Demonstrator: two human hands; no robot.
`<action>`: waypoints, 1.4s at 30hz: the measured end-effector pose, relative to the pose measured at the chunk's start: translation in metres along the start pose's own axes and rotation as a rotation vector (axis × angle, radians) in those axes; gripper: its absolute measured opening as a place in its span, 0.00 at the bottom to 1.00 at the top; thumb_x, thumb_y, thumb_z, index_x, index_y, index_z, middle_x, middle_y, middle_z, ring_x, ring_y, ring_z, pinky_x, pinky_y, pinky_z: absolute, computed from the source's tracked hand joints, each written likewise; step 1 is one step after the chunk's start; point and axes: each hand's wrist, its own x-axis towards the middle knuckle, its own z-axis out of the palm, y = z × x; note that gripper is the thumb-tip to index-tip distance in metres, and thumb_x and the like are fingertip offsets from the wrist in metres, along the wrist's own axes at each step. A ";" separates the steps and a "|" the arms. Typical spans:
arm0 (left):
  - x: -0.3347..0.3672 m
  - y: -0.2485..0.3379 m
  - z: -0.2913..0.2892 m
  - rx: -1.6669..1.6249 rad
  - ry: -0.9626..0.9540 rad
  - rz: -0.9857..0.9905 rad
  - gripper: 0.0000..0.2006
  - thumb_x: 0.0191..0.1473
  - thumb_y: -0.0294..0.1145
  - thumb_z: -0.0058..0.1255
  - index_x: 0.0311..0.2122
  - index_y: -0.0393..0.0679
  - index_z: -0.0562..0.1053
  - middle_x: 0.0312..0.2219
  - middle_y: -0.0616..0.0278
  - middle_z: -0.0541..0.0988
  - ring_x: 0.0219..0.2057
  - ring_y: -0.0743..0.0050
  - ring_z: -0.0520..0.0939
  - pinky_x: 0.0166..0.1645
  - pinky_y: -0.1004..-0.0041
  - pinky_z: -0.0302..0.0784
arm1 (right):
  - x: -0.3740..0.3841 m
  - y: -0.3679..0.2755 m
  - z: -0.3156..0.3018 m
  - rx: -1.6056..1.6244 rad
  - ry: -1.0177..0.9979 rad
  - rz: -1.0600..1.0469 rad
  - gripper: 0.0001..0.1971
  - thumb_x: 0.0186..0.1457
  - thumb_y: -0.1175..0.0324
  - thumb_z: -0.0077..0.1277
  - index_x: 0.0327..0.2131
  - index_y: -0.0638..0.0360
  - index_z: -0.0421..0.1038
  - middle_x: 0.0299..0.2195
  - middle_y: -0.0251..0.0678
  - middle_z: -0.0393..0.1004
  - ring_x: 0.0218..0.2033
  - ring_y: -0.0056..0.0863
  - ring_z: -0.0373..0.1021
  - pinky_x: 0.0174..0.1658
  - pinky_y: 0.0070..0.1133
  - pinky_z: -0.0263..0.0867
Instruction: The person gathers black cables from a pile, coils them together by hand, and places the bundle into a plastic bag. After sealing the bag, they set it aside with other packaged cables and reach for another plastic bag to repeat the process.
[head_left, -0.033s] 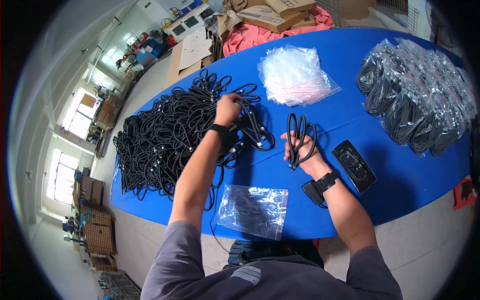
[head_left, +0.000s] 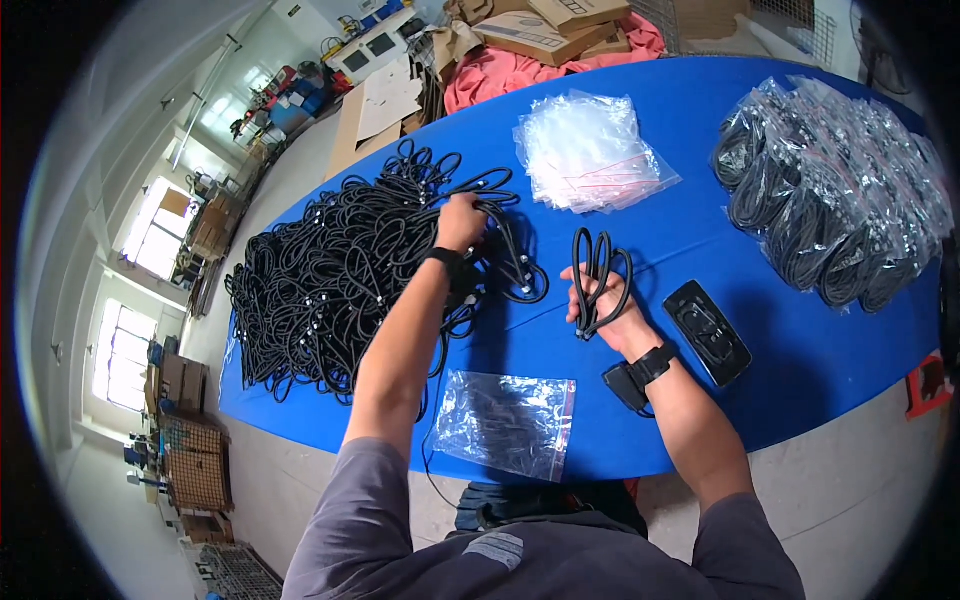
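Observation:
My left hand (head_left: 462, 222) is closed on a black cable at the right edge of a big heap of coiled black cables (head_left: 330, 270); its fingertips are partly hidden. Loops of cable with pale connector ends (head_left: 523, 262) hang out from under that hand onto the blue cloth. In my right hand (head_left: 610, 305), palm turned up, a looped black cable (head_left: 584, 262) stands upright with the fingers curled about it. Between my forearms, near the front edge, lies one clear zip bag (head_left: 505, 425), flat on the table.
A stack of clear zip bags (head_left: 590, 150) lies at the far middle of the blue table (head_left: 680, 225). Bagged cables (head_left: 835, 190) are piled at the far right. Beside my right wrist rests a black oblong tray-like object (head_left: 708, 332). Cardboard boxes (head_left: 545, 38) stand behind the table.
My left hand has shifted slightly right and nearer, still gripping at the heap's edge. The right hand and its cable look unmoved.

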 end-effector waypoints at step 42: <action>-0.228 0.079 -0.022 -1.185 -0.124 0.012 0.20 0.57 0.23 0.57 0.54 0.38 0.67 0.28 0.70 0.75 0.30 0.85 0.76 0.36 0.81 0.73 | -0.048 0.004 0.043 -0.414 -0.072 -0.263 0.15 0.64 0.56 0.48 0.40 0.59 0.69 0.25 0.28 0.73 0.22 0.14 0.67 0.22 0.18 0.66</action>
